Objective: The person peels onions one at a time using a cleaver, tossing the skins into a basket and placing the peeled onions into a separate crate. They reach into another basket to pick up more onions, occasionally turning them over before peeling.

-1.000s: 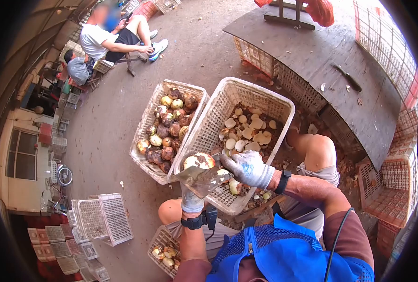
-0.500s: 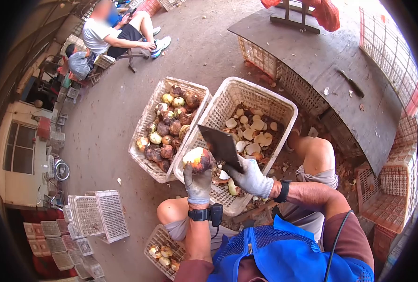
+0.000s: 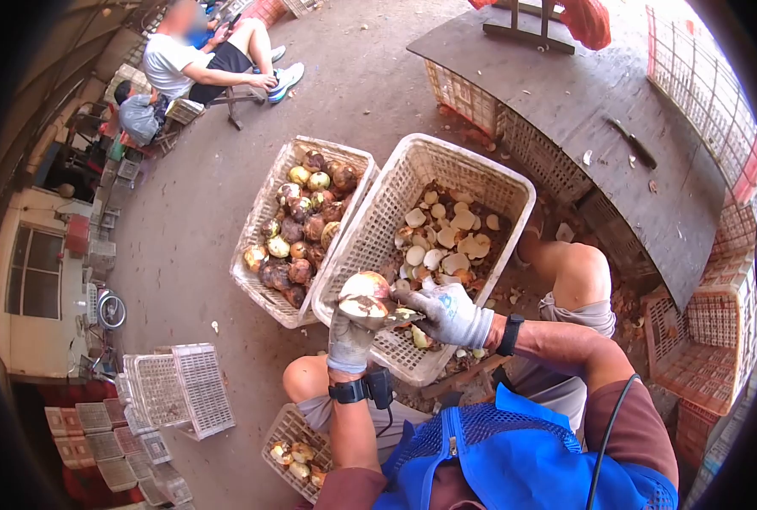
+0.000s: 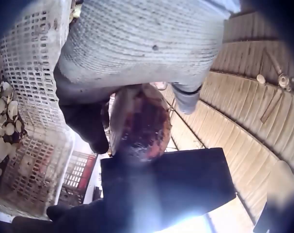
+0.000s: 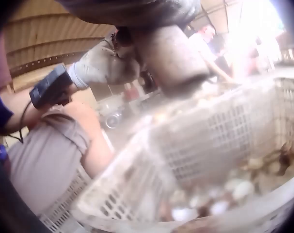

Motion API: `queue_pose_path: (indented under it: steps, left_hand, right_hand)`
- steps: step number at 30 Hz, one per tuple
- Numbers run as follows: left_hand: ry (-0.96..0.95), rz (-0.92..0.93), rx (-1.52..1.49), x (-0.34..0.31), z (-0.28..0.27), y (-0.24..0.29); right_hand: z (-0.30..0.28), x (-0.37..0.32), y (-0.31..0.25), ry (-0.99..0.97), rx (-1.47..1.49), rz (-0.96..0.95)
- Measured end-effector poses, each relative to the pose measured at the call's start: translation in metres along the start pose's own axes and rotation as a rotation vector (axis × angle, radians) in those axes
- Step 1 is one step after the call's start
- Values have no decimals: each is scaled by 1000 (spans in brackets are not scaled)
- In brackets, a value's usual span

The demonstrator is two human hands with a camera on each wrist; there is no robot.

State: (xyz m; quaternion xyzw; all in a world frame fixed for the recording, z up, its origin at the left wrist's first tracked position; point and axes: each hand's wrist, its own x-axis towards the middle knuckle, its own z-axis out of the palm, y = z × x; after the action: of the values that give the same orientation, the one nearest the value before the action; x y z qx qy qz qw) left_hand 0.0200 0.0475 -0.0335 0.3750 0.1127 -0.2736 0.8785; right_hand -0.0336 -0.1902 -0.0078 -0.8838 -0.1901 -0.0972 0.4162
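The gloved left hand [image 3: 350,340] holds a reddish-brown and white bulb, onion-like [image 3: 365,297], from below, above the near end of a white crate [image 3: 344,246]. In the left wrist view that hand [image 4: 142,48] curls its fingers about the dark red bulb [image 4: 146,124], and a broad dark blade [image 4: 176,179] lies against the bulb. The gloved right hand [image 3: 453,314] grips the blade's handle end, close beside the bulb; the blade [image 3: 402,316] is seen nearly edge-on from the head. In the right wrist view the left hand [image 5: 105,63] is beyond the blurred blade [image 5: 171,58].
Pale cut slices [image 3: 457,242] lie in the white crate. A second crate [image 3: 255,302] of whole bulbs stands to its left, and a small basket [image 3: 276,472] by the left knee. A knife [image 3: 632,143] lies on the dark table [image 3: 566,102]. A seated person [image 3: 174,68] is at upper left.
The blade was raised broadside beside the bulb half a second ago; it has come down and tilted nearly edge-on against it. The bulb shows more white on its surface.
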Motion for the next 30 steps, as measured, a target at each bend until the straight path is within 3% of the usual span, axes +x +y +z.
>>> queue_pose_path:
  steps: [4,7,11,12,15,16,20,23,24,25,26,28,29,30]
  left_hand:
    - [-70,-18,-353,-5,8,-6]
    - [61,115,-203,-5,21,-15]
    - [-26,210,-32,-2,31,-12]
    - [-25,198,81,-6,41,-3]
    - [-8,182,134,-4,29,3]
    - [-66,174,160,-6,38,7]
    - [-91,78,114,-6,28,0]
    - [-48,64,95,-5,24,-5]
    - [-38,47,100,-4,21,-6]
    - [-31,30,106,-1,15,-7]
    - [-87,65,51,1,-9,-11]
    - [-176,187,847,1,-16,-5]
    - [-183,228,985,-1,-19,-4]
    - [-158,191,897,-3,-17,-2]
  right_hand:
    - [-9,6,-6,-30,294,56]
    - [-6,10,-9,-23,485,310]
    - [-12,13,-10,7,474,261]
    - [-28,19,-19,-147,683,512]
    - [-22,15,-13,-153,482,388]
    - [-22,13,-18,-120,630,450]
    - [-29,15,-19,-103,616,363]
    - [-29,15,-15,-155,664,488]
    - [-16,10,-9,-14,534,305]
    - [-16,11,-3,-10,233,85]
    - [-17,8,-2,-24,119,16]
    - [-21,8,-4,-47,-33,-75]
    - [-15,9,1,-27,10,-64]
    - [-10,12,6,-5,54,-52]
